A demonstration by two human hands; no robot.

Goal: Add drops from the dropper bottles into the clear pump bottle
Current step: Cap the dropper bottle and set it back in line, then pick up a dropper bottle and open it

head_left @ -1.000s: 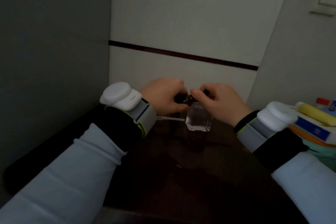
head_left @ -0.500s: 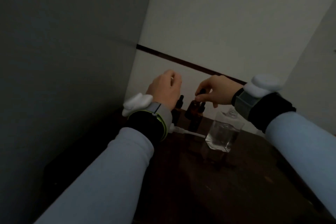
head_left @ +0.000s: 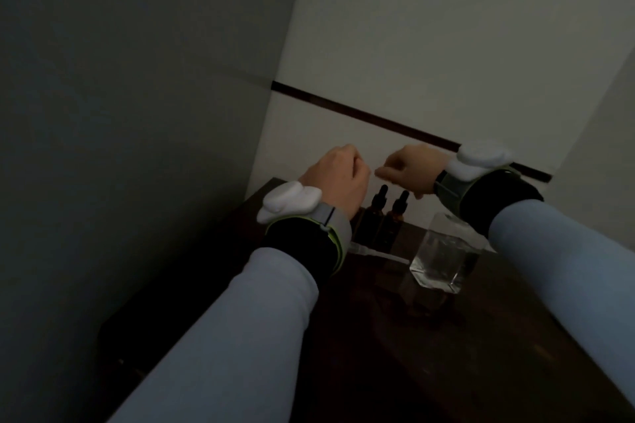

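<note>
One dark surface [head_left: 395,340]; above it, left hand [head_left: 340,178] and right hand [head_left: 410,170], fingers curled, nothing visibly held. The clear pump bottle [head_left: 443,259] stands right of two amber dropper bottles [head_left: 375,216]: likely light, slippery glass, best pinched at the caps.

Dropper bottles [head_left: 388,216] near back wall [head_left: 343,134]; pump bottle [head_left: 443,254] close right; front open

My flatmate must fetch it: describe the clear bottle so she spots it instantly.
Find the dark wooden table in the corner. Two amber dropper bottles stand at its back; the clear bottle stands right of them, nearer you. It alone is see-through and square-sided.
</note>
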